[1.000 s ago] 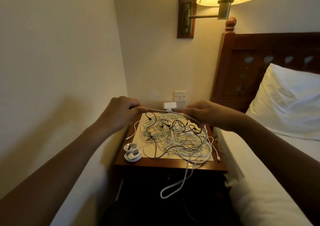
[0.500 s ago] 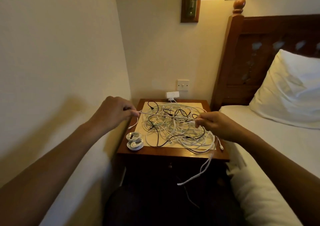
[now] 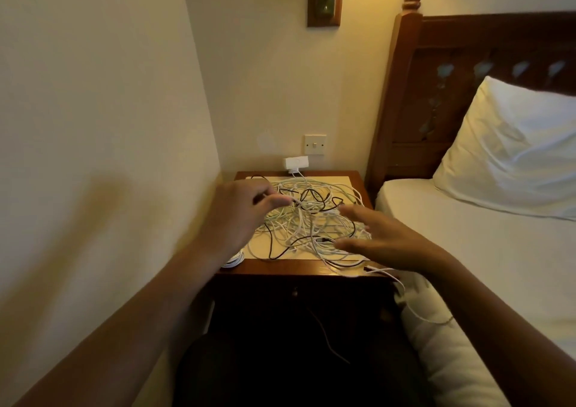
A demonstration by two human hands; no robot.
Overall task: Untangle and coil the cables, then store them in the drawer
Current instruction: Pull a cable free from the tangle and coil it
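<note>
A tangle of white and black cables [image 3: 311, 219] lies on the pale mat of the wooden nightstand [image 3: 280, 271]. My left hand [image 3: 240, 213] hovers over the tangle's left side with curled fingers, and a white cable [image 3: 296, 202] comes out at its thumb tip. Spread flat, my right hand [image 3: 383, 238] hovers over the tangle's right side and holds nothing. One white cable [image 3: 402, 285] trails off the front right corner toward the bed. Coiled white cables [image 3: 232, 260] peek out behind my left forearm. The drawer knob [image 3: 294, 291] shows on the dark, closed front.
A white charger [image 3: 296, 161] is plugged in at the wall behind the nightstand, below a switch [image 3: 315, 144]. The wall [image 3: 109, 157] hems in the left side. The bed [image 3: 483, 266] with a pillow [image 3: 514, 151] and wooden headboard [image 3: 405, 95] lies right.
My right hand has let go of the white cable stretched between both hands and opened over the pile. Both hands dropped lower. The hanging loop swung right toward the bed.
</note>
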